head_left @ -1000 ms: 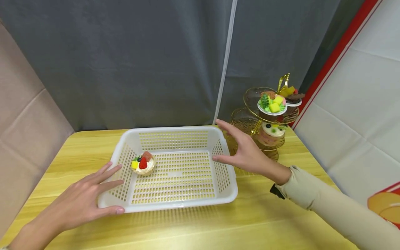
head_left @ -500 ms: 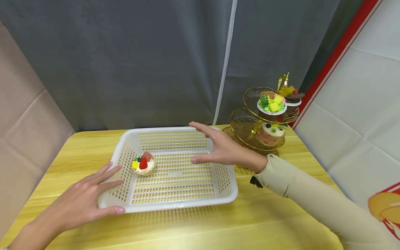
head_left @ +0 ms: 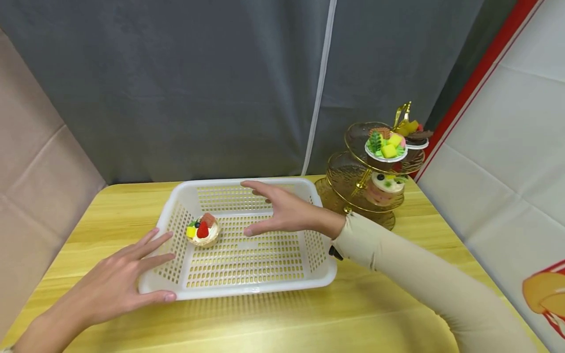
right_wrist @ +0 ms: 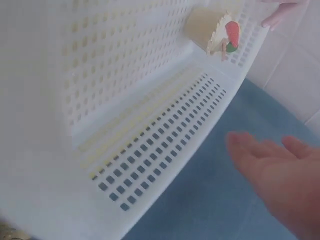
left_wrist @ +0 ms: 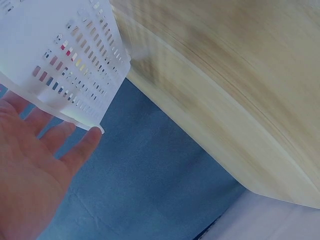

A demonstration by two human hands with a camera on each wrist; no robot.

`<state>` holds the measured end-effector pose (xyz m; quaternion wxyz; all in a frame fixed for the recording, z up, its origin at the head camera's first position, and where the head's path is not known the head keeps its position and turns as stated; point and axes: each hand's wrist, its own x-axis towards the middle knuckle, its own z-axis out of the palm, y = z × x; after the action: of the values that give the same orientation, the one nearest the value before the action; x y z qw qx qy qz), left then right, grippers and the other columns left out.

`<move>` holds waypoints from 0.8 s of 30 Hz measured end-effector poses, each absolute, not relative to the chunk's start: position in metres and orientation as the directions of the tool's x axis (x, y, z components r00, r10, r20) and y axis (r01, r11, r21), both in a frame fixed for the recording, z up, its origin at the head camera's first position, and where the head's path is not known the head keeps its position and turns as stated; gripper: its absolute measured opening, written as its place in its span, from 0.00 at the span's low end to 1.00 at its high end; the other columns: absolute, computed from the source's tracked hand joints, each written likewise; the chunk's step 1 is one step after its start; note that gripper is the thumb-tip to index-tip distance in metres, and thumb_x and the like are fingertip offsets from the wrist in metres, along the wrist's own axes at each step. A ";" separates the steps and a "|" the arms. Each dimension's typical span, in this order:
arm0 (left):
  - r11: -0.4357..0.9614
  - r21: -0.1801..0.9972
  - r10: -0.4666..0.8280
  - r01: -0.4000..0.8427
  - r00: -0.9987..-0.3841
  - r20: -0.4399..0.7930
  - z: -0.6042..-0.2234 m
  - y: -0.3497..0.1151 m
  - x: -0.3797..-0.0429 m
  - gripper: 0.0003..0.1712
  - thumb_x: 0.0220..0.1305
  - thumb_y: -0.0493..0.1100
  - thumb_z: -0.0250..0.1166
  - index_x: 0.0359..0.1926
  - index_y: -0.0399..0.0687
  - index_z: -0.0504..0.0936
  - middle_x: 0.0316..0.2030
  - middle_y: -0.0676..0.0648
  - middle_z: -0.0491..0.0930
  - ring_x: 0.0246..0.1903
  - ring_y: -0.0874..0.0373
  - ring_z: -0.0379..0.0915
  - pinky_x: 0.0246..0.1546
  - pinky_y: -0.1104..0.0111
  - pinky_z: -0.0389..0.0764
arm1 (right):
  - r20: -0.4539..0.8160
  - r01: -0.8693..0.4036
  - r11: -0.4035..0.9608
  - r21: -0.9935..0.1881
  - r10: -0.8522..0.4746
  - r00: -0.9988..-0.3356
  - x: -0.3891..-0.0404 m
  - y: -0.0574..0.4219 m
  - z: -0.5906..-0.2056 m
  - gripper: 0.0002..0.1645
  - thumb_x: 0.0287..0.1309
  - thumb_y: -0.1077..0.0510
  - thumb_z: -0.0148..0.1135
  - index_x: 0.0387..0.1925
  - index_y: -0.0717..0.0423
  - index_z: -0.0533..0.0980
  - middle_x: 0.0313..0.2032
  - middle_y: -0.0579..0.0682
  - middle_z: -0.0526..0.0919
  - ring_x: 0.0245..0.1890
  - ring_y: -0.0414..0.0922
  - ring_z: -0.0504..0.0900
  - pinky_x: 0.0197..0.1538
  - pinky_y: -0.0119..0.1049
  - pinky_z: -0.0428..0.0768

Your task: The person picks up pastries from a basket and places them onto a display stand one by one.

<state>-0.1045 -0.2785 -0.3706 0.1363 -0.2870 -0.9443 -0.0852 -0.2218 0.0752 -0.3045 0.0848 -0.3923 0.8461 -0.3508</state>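
A white plastic basket [head_left: 326,279] with slotted walls stands on the wooden table. Inside it, near the left end, sits a cupcake [head_left: 203,231] topped with a strawberry, yellow cubes and a brown biscuit. My left hand [head_left: 112,282] rests on the basket's left rim with fingers spread; in the left wrist view the fingertips [left_wrist: 90,137] touch the rim. Over the basket's right half hovers my right hand [head_left: 291,212], thumb and fingers apart and nothing between them. The right wrist view shows the cupcake [right_wrist: 207,30] beyond this hand, not touched by it.
At the back right stands a gold-rimmed tiered stand [head_left: 348,184]. Its upper tier holds a green-topped cupcake [head_left: 386,148] and a chocolate one [head_left: 417,139]; a cream-topped cake [head_left: 385,189] sits lower. A grey curtain [head_left: 198,98] closes the back, a white wall panel [head_left: 507,147] the right.
My right hand has moved left, from beside the tiered stand and the basket's right rim to over the basket, its fingers still apart. The left hand, basket and cupcake have stayed put.
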 end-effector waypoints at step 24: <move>0.817 0.094 0.523 0.569 -0.799 0.296 -0.371 -0.279 -0.106 0.42 0.44 0.75 0.71 0.53 0.54 0.86 0.70 0.48 0.68 0.69 0.44 0.62 0.45 0.43 0.77 | -0.020 -0.579 0.509 -0.638 -0.762 -0.648 -0.236 -0.001 -0.356 0.62 0.46 0.41 0.79 0.76 0.51 0.55 0.74 0.48 0.61 0.68 0.49 0.69 0.65 0.36 0.69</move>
<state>-0.1060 -0.2792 -0.3706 0.1294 -0.2891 -0.9443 -0.0894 -0.2364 -0.0005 -0.3559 0.1508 -0.3917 0.8554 -0.3036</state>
